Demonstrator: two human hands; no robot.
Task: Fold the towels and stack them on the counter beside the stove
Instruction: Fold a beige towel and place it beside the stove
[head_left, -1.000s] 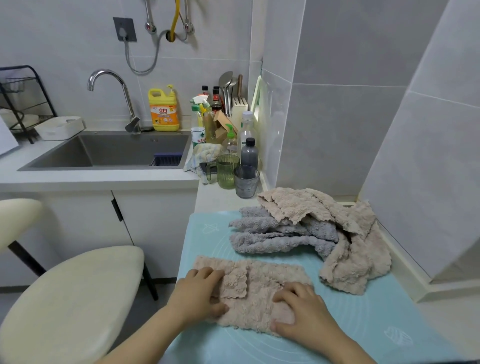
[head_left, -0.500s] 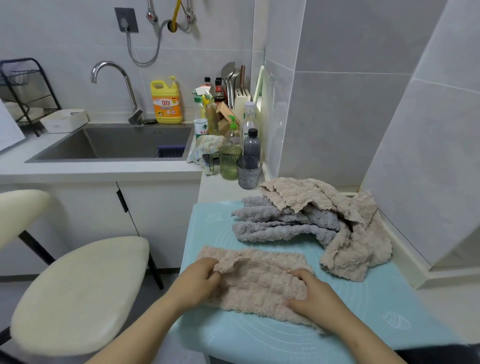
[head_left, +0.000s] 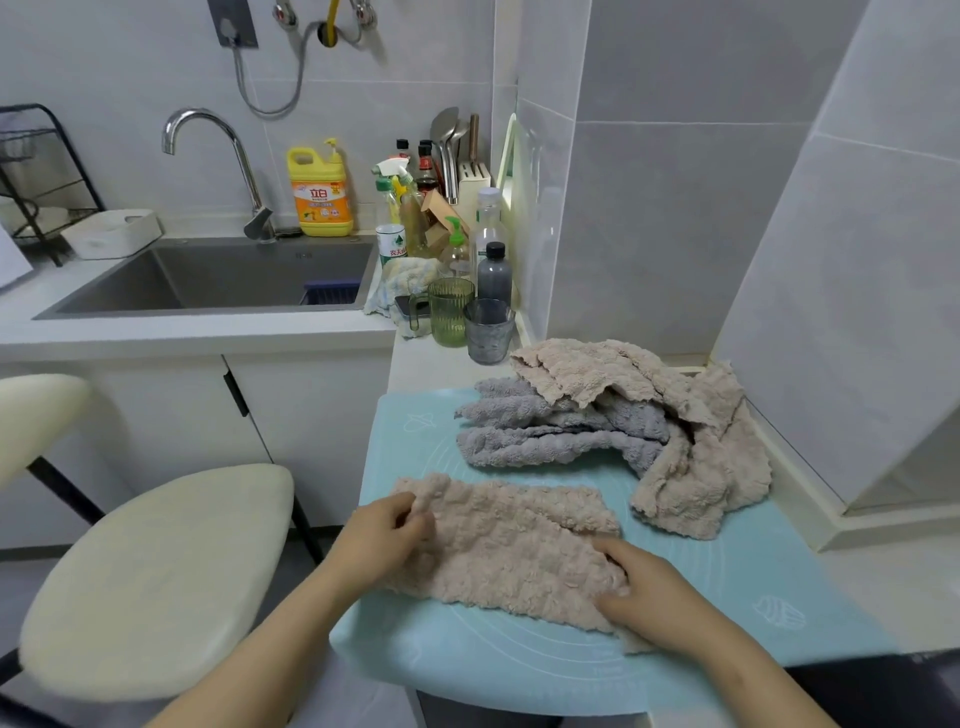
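Flat beige towel lies spread on the blue mat, near the mat's front edge, long side running left to right, surface rumpled. Left hand is at the towel's left end. Its fingers are curled and closed with the thumb on a raised fold of cloth at the far-left corner, and that corner is lifted slightly off the mat. Right hand is at the towel's right end, toward the front. Its fingers are bent down onto the pile with the thumb drawn in below them, so cloth is bunched between the two, and a scrap of towel shows from under the wrist. Both hands are closed on this one towel, neither spread flat. Toward the mat's far-right corner sits an unfolded heap: a grey towel in loose ridges, with beige towelling draped over and beside it, reaching the wall. The heap lies just beyond the flat towel, and their nearest edges almost meet at the right. No folded stack in view. On the counter past the mat's far edge stand a green cup and a grey cup, side by side. Sink is beyond them to the left. A cream stool stands off the mat's left edge.
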